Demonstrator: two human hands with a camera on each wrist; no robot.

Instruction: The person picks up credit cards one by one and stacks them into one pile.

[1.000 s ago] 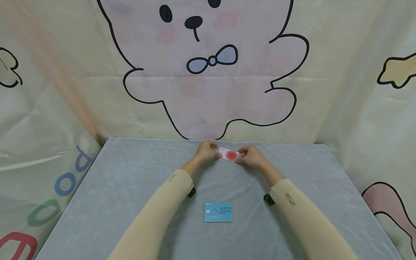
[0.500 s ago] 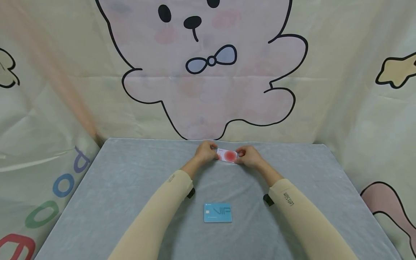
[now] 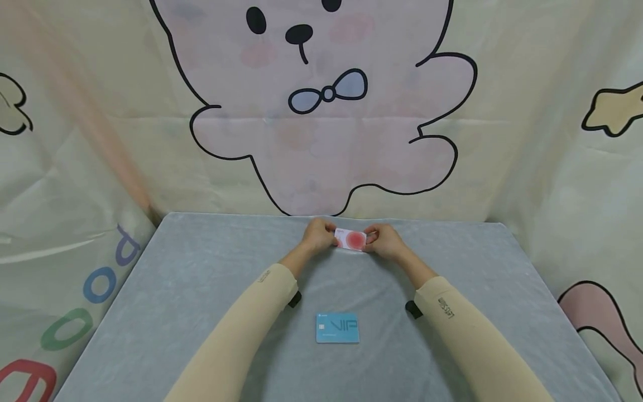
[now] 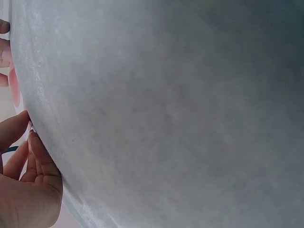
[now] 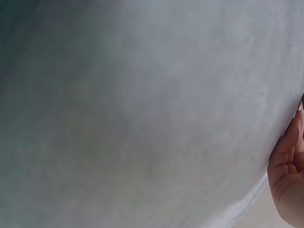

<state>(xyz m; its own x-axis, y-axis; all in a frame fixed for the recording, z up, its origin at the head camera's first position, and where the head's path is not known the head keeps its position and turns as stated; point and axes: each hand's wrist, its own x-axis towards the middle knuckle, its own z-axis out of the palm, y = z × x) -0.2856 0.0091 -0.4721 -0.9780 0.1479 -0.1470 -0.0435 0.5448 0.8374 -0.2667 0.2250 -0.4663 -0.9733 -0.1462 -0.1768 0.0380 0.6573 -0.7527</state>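
A small white-pink card (image 3: pixel 350 239) with a red circle is near the table's far edge in the head view. My left hand (image 3: pixel 318 235) pinches its left end, and my right hand (image 3: pixel 385 242) pinches its right end. Closer to me, a blue card (image 3: pixel 337 328) marked VIP lies flat, touched by neither hand. At the left edge of the left wrist view, my left hand (image 4: pixel 33 190) shows thumb and finger together, with part of the pink-red card (image 4: pixel 14 90) above. Only part of my right hand (image 5: pixel 287 175) appears in the right wrist view, its fingertips cut off.
A pale blue-grey cloth (image 3: pixel 211 290) covers the table. Behind it hangs a cream backdrop (image 3: pixel 522 111) printed with a cartoon bear, which meets the table's far edge. More printed sheeting (image 3: pixel 55 212) flanks the left side, with coloured letters.
The white-pink card has shifted slightly left and turned a little straighter, with my right hand moving left along with it. My left hand has barely moved; the blue card lies as before.
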